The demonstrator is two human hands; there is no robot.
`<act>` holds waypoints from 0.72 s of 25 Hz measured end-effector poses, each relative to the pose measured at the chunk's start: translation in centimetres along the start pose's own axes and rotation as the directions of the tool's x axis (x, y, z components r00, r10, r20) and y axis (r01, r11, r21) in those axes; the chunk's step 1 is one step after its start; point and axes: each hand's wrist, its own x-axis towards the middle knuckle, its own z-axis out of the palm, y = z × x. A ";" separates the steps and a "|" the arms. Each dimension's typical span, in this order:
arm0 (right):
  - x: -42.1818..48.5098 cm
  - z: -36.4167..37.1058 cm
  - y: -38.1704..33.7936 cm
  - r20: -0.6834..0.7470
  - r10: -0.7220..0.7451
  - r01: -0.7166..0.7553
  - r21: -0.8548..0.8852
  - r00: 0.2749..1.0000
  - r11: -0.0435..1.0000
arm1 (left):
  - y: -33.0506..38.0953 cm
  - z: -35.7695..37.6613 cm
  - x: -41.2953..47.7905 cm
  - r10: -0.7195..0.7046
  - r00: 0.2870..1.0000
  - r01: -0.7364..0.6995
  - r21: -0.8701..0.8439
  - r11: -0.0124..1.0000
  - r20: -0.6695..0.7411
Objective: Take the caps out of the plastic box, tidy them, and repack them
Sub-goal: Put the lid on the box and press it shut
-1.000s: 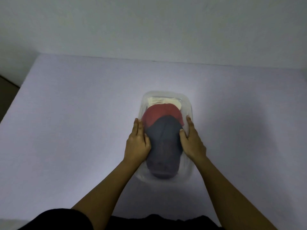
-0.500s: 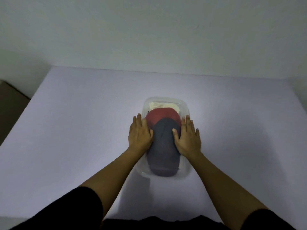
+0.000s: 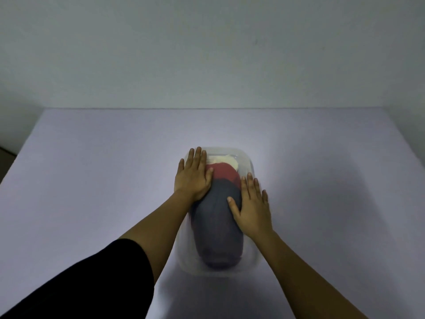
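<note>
A clear plastic box sits in the middle of the table, long side running away from me. Inside lie three stacked caps: a dark grey-blue cap nearest me, a red cap behind it, and a cream cap at the far end. My left hand lies flat, fingers spread, over the box's far left side and the caps. My right hand rests flat on the right side of the grey-blue cap. Neither hand grips anything.
The pale lilac table stretches around the box on all sides, with its far edge against a plain wall. A dark strip of floor shows past the table's left edge. My black sleeve covers the lower left.
Both hands have flattened on top of the caps. The left hand slid toward the far end of the box; the right stays near the middle. The view has tilted up.
</note>
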 end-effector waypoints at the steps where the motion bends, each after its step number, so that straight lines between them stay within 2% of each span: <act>1: 0.1 0.1 0.1 0.005 -0.001 0.001 0.007 1.000 1.000 | 0.0 0.1 0.1 -0.002 1.000 0.002 -0.001 1.000 -0.001; 12: -0.1 0.5 0.2 -0.054 0.000 0.002 0.033 0.999 0.999 | 0.2 0.7 0.0 -0.010 0.999 0.010 0.010 1.000 -0.044; 15: -0.5 0.1 0.1 -0.107 0.009 0.000 0.078 0.994 0.997 | 0.4 -0.2 -0.6 -0.031 0.988 0.014 -0.113 0.993 -0.149; 18: -1.6 -0.5 -0.1 -0.329 0.071 -0.003 0.203 0.942 0.979 | 0.4 -1.2 -3.1 -0.171 0.961 0.090 -0.340 0.936 -0.217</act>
